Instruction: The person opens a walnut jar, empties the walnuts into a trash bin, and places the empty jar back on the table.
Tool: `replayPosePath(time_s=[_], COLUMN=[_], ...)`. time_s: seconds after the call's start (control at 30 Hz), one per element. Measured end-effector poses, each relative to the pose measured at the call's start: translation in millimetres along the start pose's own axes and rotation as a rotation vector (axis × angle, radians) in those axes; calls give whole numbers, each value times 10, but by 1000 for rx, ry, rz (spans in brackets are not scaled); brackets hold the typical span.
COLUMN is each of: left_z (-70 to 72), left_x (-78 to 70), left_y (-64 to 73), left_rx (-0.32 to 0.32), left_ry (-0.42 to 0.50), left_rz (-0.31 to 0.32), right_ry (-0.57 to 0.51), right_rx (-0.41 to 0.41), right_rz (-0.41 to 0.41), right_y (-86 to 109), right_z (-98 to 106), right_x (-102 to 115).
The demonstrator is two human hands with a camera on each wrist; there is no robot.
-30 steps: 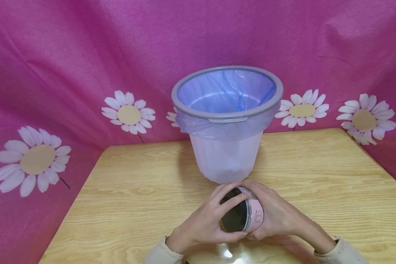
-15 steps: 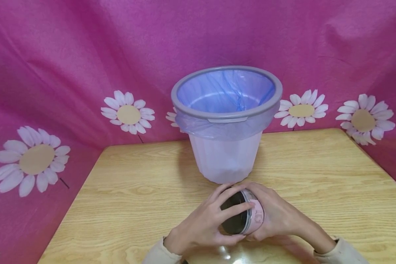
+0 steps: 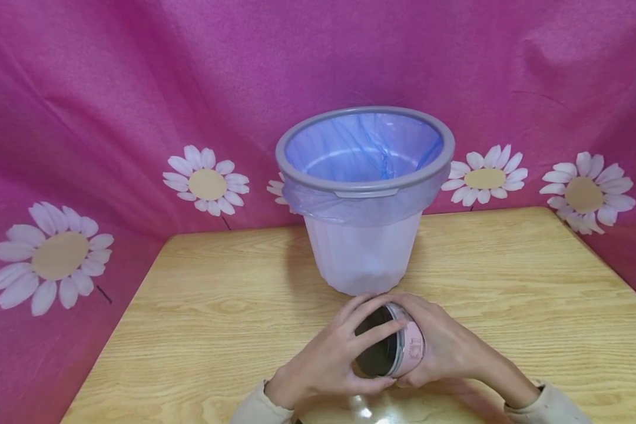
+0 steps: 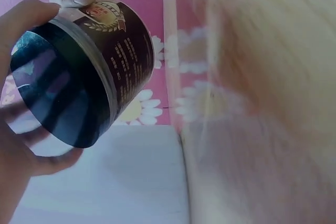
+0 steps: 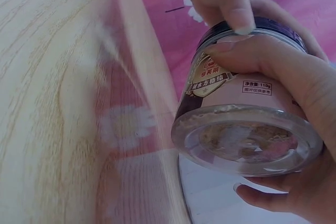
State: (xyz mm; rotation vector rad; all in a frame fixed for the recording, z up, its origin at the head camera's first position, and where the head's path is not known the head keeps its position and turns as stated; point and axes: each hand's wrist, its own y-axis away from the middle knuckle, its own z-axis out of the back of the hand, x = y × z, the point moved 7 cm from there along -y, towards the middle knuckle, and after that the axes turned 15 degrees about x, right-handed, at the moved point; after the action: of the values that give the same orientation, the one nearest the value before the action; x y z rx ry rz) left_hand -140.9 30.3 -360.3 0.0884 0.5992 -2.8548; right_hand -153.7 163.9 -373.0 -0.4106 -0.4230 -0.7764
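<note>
A clear jar with a pink and dark brown label (image 3: 414,348) is held between both hands above the near part of the table, tipped with its black lid (image 3: 378,358) toward the left. My left hand (image 3: 328,359) spans the lid, fingers over the far edge and thumb at the near edge. The right hand (image 3: 447,344) grips the jar's body from the other side. In the right wrist view the jar's clear base (image 5: 247,142) faces the camera, and brownish and pink contents show through it. Printed text covers the label's dark side (image 4: 123,51) in the left wrist view.
Behind the hands, a white bin (image 3: 363,253) stands on the wood-grain table (image 3: 217,288). Its grey rim (image 3: 365,186) clamps a translucent blue liner (image 3: 344,153). Pink cloth (image 3: 244,70) printed with white daisies hangs at the back and sides.
The left fingers have shifted slightly down over the lid's rim and partly back, with the lid turned a little. The right hand and the bin stay in place.
</note>
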Motion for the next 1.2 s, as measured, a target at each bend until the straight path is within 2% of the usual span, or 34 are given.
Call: replayPosePath(time_s=[0.07, 0.17, 0.43, 0.63, 0.73, 0.97, 1.2], left_z=[1, 5, 8, 4, 3, 0, -1], left_x=[-51, -92, -17, 28, 36, 19, 42], left_y=[0, -4, 1, 8, 10, 23, 26], left_rx=[8, 10, -14, -21, -11, 31, 41], left_ry=[-80, -130, 33, 98, 105, 73, 95], left_rz=[-41, -73, -27, 6, 9, -42, -25], right_ry=[-9, -10, -8, -6, -2, -28, -2], right_rx=[2, 6, -10, -10, -8, 5, -2], right_rz=[9, 7, 57, 58, 49, 42, 37], right_y=[-1, 0, 6, 1, 0, 6, 5], right_z=[-3, -10, -1, 7, 6, -9, -4], right_x=[4, 2, 26, 29, 25, 15, 20])
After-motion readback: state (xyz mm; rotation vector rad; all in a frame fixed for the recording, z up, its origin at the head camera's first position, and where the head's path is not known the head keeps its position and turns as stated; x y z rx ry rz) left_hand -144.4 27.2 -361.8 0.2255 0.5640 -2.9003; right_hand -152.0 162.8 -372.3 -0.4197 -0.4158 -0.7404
